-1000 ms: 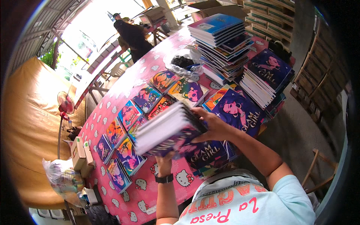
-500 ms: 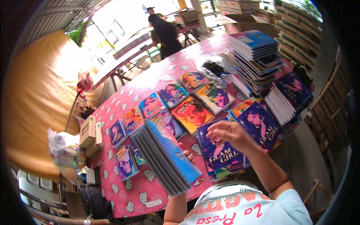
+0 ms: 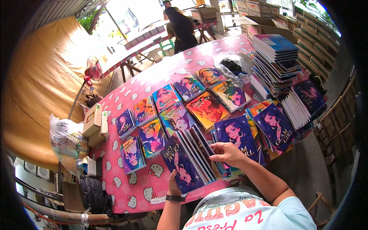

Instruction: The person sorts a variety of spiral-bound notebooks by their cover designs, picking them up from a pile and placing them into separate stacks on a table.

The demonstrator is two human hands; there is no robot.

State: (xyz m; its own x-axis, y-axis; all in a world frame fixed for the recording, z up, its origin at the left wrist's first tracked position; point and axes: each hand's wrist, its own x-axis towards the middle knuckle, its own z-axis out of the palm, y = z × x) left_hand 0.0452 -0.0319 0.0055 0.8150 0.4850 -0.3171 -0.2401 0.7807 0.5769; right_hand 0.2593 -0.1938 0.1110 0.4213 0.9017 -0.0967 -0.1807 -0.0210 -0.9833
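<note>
While the left hand (image 3: pixel 174 184) grips a purple-covered stack of spiral-bound notebooks (image 3: pixel 183 170) over the pink cartoon-print table (image 3: pixel 140 205) | right hand (image 3: pixel 229 154) touches its right side, pinch unclear | uneven support could spill notebooks

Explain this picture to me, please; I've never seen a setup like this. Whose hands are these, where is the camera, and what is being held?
There is no machine here: a person works bare-handed. The camera sits on their head, looking down through a wide fisheye lens, so straight edges bend. The pale blue shirt at the bottom is the wearer's own. The table has a patterned pink cover. On it lie two rows of colourful notebooks, with a tall pile to the right. The left grip, simply the left hand, holds a bundle of spiral-bound notebooks. The right grip is at the bundle's other side.
</note>
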